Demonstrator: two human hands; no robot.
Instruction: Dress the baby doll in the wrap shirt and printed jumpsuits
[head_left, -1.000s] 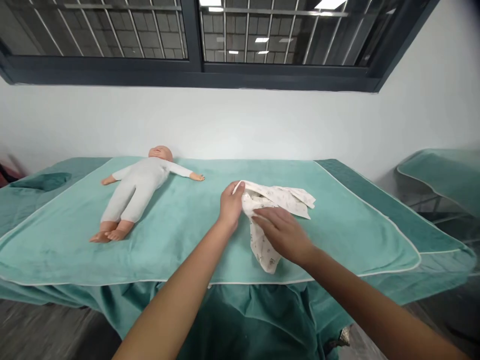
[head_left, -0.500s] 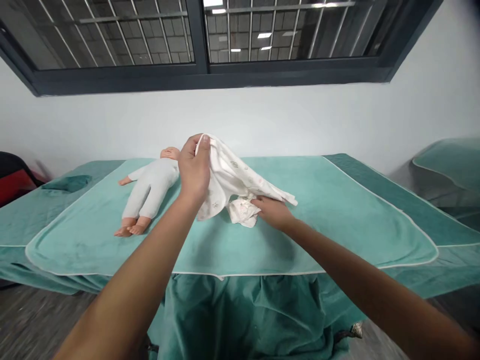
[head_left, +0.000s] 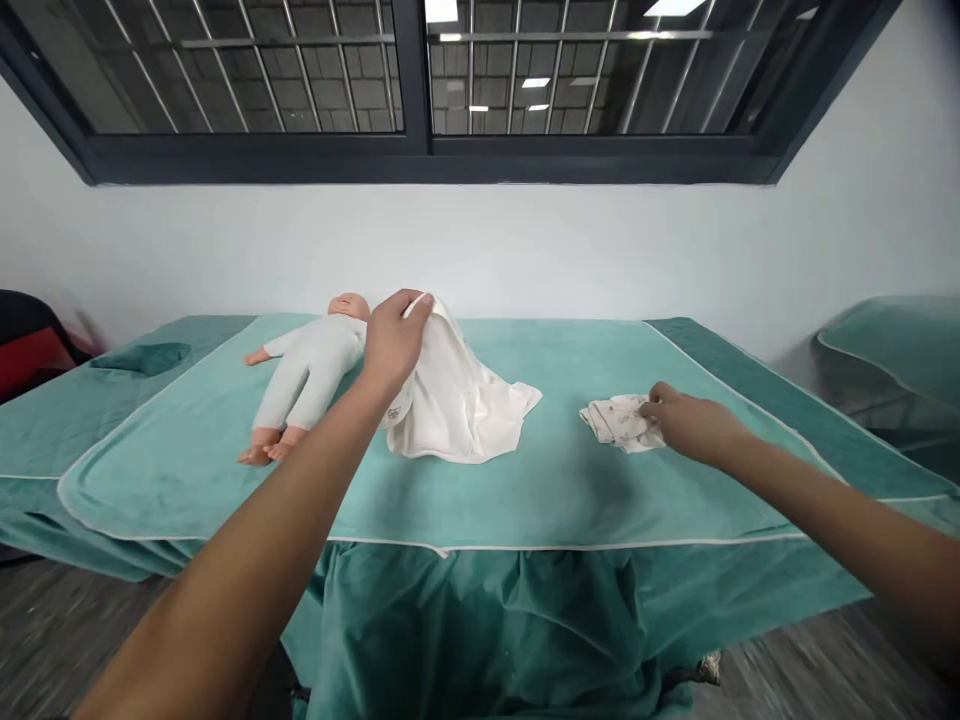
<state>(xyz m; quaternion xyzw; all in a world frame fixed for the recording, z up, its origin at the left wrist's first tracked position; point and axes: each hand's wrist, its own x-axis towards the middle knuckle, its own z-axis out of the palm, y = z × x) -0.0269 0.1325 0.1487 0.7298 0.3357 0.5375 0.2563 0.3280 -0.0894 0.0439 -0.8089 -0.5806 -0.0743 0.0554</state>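
Observation:
My left hand [head_left: 401, 335] is closed on the upper edge of a white cloth garment [head_left: 465, 405], which hangs down with its lower part near or on the green blanket; its exact kind does not show. Off to the right, my right hand [head_left: 686, 420] pinches the right edge of a small folded cloth [head_left: 619, 420], white with a faint print, just over or on the blanket. Left of my left hand a baby doll [head_left: 315, 365] in a pale bodysuit lies on its back, feet toward me; my left hand hides its arm on that side.
A light green blanket [head_left: 187, 480] covers the middle of the bed, over a darker green cover [head_left: 480, 620] that drapes down the front. A green cushion-like piece [head_left: 900, 340] is at the far right, a red and black object [head_left: 34, 355] at the far left. Behind stands a white wall [head_left: 525, 250].
My right hand has drawn the small printed cloth out from under the white garment and moved it right. The garment now hangs from my left hand alone.

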